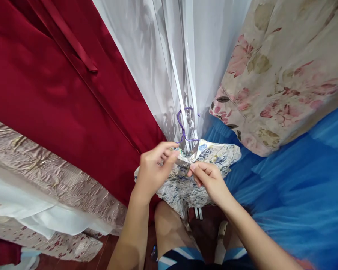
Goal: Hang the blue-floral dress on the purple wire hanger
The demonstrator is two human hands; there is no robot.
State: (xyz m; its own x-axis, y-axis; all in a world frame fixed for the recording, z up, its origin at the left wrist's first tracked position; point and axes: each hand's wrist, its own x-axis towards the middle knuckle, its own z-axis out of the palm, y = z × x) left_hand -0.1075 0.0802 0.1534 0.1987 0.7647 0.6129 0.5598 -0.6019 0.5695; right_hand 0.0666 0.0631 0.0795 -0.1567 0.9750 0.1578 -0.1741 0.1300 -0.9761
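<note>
A white blouse with a blue and yellow floral pattern (219,155) hangs on a purple hanger (180,122) in front of me. At its neckline, a thin pale tie (195,153) is bunched into what looks like a knot or loop. My right hand (207,176) pinches the tie between thumb and fingers, just below the neck opening. On the other side, my left hand (157,165) is curled, with its thumb and fingertips close together on the tie's other end. The left fingertips are slightly blurred, and both hands hide part of the blouse front.
Long white ribbons (173,63) hang down over the hanger against white fabric (135,41). Red satin (73,112) drapes at the left, above embossed pink cloth (56,180). At the right are a floral fabric (284,86) and blue tulle (298,187). My legs (170,228) are below.
</note>
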